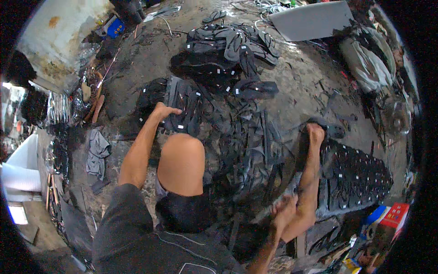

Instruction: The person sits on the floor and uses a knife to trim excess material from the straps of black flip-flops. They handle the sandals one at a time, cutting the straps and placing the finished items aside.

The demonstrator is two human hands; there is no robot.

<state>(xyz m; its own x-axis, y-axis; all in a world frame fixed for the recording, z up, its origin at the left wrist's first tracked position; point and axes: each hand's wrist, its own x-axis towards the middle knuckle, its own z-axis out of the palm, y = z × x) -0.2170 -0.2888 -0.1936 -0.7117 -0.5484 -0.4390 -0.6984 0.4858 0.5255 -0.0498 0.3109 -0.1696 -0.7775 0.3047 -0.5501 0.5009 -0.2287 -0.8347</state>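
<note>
Your left hand (163, 110) reaches forward to the stack of black rubber sandal soles with small white tags (182, 107), just in front of your bent knee (181, 162). Fingers are curled over the stack's edge, thumb side pointing right; if they pinch one sole or several, I cannot tell. Your right hand (284, 211) is low and near your body, fingers closed around a thin grey strip or tool (267, 212), blurred, so what it is exactly is not clear. Your foot (315, 134) rests at the edge of the flat row of black soles (356, 176) on the right.

For doing it well, imo: take only the top sole, lift it flat so tags do not catch on others, and keep the right hand steady and away from the loose black straps (255, 141) in the middle, they tangle easily.
</note>
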